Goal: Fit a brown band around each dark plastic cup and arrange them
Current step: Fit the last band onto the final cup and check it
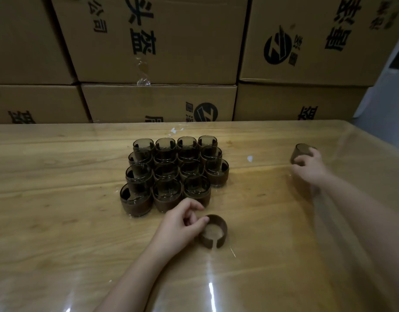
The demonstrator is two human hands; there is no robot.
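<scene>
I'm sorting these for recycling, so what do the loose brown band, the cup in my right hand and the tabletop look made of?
Brown band: matte, opaque, a split ring; perhaps wood veneer or faux leather, I can't tell which. Cup: smoky, see-through wall, so likely tinted plastic. Tabletop: pale wood grain under a glossy clear layer, judging by the bright reflections.
</scene>
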